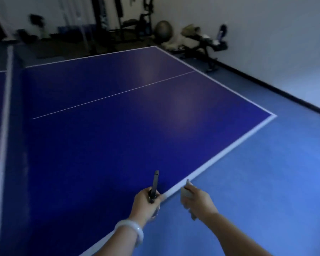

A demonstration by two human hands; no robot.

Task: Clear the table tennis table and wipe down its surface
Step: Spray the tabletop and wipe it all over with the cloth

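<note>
Left hand [145, 201] gripping dark paddle [154, 185], right hand [197, 199] holding pale object [185, 191], blue table [118, 117]

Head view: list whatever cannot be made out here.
- Dark object gripped by the left hand: seen edge-on and blurred, so its kind is unclear.
- Pale thing held in the right hand: mostly covered by the fingers.
- Table left of the net: cut off by the frame edge.
- Gym gear by the far wall: dim, blurred.
</note>
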